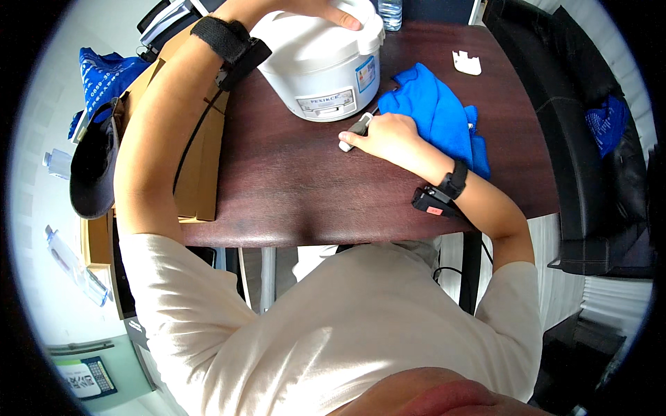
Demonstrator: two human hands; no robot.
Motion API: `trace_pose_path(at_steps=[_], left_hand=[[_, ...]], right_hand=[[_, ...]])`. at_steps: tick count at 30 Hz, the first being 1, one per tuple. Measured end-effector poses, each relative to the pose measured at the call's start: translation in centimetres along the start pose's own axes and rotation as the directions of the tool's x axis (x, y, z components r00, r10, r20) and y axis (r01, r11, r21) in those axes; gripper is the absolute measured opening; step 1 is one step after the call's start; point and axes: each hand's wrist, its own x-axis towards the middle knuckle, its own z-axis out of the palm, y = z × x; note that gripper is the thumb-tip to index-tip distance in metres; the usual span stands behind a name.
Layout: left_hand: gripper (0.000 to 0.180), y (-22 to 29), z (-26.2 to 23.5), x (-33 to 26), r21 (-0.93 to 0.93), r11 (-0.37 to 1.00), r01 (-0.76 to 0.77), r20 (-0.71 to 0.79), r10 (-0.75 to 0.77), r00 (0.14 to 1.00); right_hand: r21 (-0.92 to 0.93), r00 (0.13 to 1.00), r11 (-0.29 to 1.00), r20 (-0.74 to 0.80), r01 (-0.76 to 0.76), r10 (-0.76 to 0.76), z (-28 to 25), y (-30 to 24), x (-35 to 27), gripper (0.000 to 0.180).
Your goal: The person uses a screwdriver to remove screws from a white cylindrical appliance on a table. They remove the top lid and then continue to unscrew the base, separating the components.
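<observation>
A white lidded pot-shaped appliance point(277, 83), like a small rice cooker, stands upright at the far middle of the dark wooden table. On its lid lies my left hand point(320, 8), thumb stretched out; its other fingers are mostly cut off by the top edge. My right hand point(392, 136) is closed, thumb and fingers pinching a small grey plug-like piece point(359, 126) with a pale end, just in front of the appliance. What kind of piece it is, I cannot make out for certain. Beside that hand a blue cloth point(437, 114) lies crumpled.
A cardboard box point(201, 163) borders the table's left side, with a dark cap point(97, 163) by it. A small white plastic part point(467, 63) lies at the far right of the table point(291, 187). Behind the appliance stands a water bottle point(390, 14). A black sofa point(579, 159) is at the right.
</observation>
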Motion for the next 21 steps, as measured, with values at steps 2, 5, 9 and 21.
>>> trace_pose_path(at_steps=[2, 5, 9, 21], left_hand=[[0.073, 0.1, -0.2, -2.2, -0.058, 0.995, 0.086, 0.032, -0.084, 0.996], [0.091, -5.1, 3.6, 7.1, 0.087, 0.995, 0.052, -0.15, -0.038, 0.988], [0.101, -9.5, 5.2, 5.8, -0.002, 1.0, -0.001, -0.257, 0.0, 0.966], [0.083, -7.8, 4.7, 1.8, -0.179, 0.978, -0.108, -0.193, 0.073, 0.978]], right_hand=[[-0.048, 0.999, 0.999, 0.023, 0.023, -0.022, 1.3, -0.8, 0.7, 0.075], [-0.011, 0.997, 0.999, -0.072, -0.037, 0.036, 2.6, 1.1, 1.7, 0.075], [0.07, 0.999, 0.997, -0.039, -0.016, 0.019, 1.2, -0.7, 2.1, 0.069], [0.373, 0.977, 0.927, 0.211, -0.044, -0.039, -1.9, 1.2, -1.2, 0.052]])
